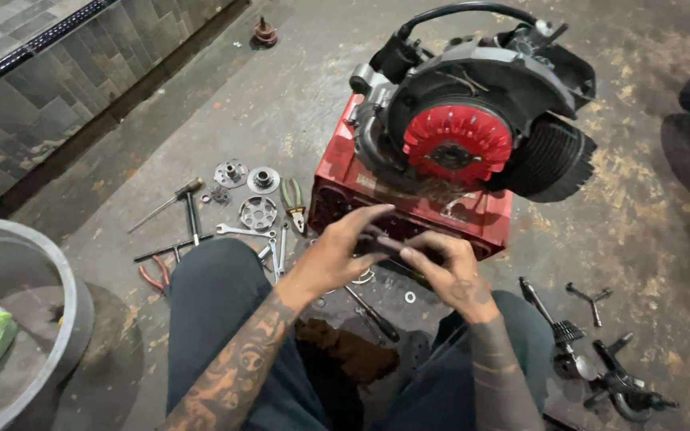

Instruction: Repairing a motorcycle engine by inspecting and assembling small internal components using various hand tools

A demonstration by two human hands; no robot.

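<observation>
**Engine on a crate, stained concrete floor**

Both hands, left [343,249] and right [445,267], pinch one small dark part [383,244] before the red crate [409,199] bearing the engine [473,104]. Tools [201,223] litter the floor [201,120] toward the tiled wall [57,88]; a grey tub [73,295] stands at the left.

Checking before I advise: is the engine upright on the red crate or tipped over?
Upright: the engine sits atop the red crate, its red fan facing the camera.

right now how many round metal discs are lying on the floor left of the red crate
3. Left disc and middle disc lie side by side; the slotted disc lies just below them, near the pliers. Others may be hidden behind the knees.
</observation>
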